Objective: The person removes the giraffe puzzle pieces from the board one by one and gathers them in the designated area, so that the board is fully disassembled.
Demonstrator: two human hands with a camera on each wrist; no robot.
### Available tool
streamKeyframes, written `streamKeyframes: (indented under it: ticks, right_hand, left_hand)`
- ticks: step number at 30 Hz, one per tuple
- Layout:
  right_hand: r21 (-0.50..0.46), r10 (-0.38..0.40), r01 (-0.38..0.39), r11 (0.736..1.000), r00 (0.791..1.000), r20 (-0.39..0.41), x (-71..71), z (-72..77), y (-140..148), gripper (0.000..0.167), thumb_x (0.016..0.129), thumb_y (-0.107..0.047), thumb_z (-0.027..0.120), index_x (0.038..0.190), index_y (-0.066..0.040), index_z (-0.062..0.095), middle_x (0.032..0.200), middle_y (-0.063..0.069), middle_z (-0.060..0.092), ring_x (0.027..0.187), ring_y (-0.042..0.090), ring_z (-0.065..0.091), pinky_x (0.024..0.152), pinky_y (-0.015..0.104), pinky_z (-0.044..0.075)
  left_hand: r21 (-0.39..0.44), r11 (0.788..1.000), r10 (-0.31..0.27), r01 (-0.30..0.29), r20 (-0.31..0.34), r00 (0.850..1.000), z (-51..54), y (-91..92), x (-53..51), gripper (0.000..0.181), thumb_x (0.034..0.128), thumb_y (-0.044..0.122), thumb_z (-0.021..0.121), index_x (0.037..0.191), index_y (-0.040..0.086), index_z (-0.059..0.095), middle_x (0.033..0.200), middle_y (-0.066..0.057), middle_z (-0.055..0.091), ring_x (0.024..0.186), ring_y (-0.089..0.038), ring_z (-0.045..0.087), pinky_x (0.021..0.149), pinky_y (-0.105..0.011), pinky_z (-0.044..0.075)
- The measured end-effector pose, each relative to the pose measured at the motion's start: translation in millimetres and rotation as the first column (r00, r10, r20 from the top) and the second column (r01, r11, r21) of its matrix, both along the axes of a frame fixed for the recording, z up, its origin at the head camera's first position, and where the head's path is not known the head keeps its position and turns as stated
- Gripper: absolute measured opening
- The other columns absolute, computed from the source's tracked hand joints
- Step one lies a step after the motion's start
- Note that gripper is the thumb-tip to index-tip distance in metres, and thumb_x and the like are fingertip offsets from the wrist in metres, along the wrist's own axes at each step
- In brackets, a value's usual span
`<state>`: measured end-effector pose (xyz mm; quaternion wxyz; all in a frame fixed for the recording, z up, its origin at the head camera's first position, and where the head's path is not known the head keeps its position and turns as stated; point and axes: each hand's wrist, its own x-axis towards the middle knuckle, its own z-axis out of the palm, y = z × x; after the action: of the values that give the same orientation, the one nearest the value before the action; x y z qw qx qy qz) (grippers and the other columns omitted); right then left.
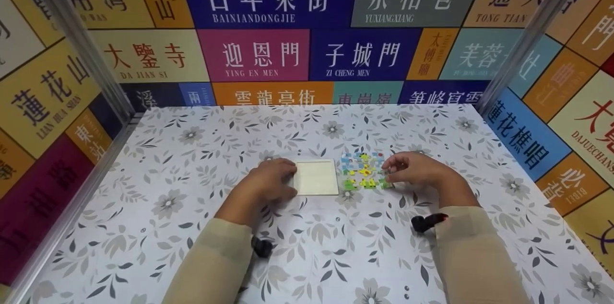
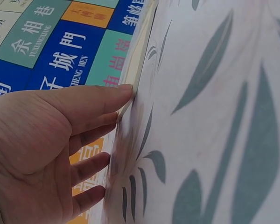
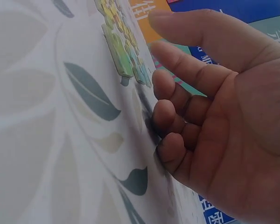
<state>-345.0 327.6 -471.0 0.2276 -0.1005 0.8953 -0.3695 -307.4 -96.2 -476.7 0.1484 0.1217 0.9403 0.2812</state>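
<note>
A shallow square puzzle tray, cream with a pale rim, lies flat on the table. My left hand is at its left side; in the left wrist view the thumb touches the tray's edge, the other fingers relaxed beside it. Right of the tray, several jigsaw pieces in blue, yellow and green lie spread with small gaps. My right hand hovers at their right side, fingers loosely bent. The right wrist view shows nothing between its thumb and fingertips, with green puzzle pieces just beyond them.
The white table has a grey leaf and flower print. Panels with large lettering stand behind and at both sides, with clear upright posts at the corners. Dark wrist cameras sit over the beige sleeves.
</note>
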Motion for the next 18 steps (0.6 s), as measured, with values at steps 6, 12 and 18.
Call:
streamKeyframes:
  ticks: [6,12,18]
  right_hand:
    - [-0.007,0.009,-0.010,1.000,0.999,-0.049,2.3,5.1,-9.1,0.044,0.098,-0.040,0.076,0.134,-0.016,0.068,0.115,0.005,0.064,0.091,0.021,0.058,0.077,0.033,0.052]
    - [-0.026,-0.008,0.005,1.000,0.992,-0.125,4.0,14.9,-26.4,0.045,0.099,-0.042,0.075,0.134,-0.014,0.068,0.113,0.007,0.064,0.094,0.023,0.060,0.081,0.036,0.053]
    - [-0.027,0.011,-0.017,0.999,0.975,-0.220,13.0,29.5,-52.0,0.036,0.099,-0.039,0.077,0.129,-0.020,0.072,0.109,0.006,0.066,0.092,0.024,0.060,0.079,0.036,0.053]
  left_hand:
    - [0.028,0.998,0.062,-0.064,0.054,0.997,-1.0,-0.5,0.1,0.068,0.0870,0.022,0.085,0.151,0.026,0.063,0.165,0.006,0.051,0.162,-0.027,0.035,0.134,-0.053,0.029]
    - [0.049,0.996,0.077,-0.080,0.058,0.995,-3.8,-0.9,-0.6,0.069,0.0860,0.021,0.086,0.151,0.025,0.063,0.164,0.007,0.051,0.161,-0.027,0.036,0.133,-0.053,0.029]
    - [0.037,0.999,0.035,-0.034,-0.025,0.999,-3.9,-6.8,-3.1,0.072,0.0893,0.026,0.085,0.156,0.021,0.058,0.169,0.001,0.045,0.160,-0.030,0.039,0.132,-0.054,0.033]
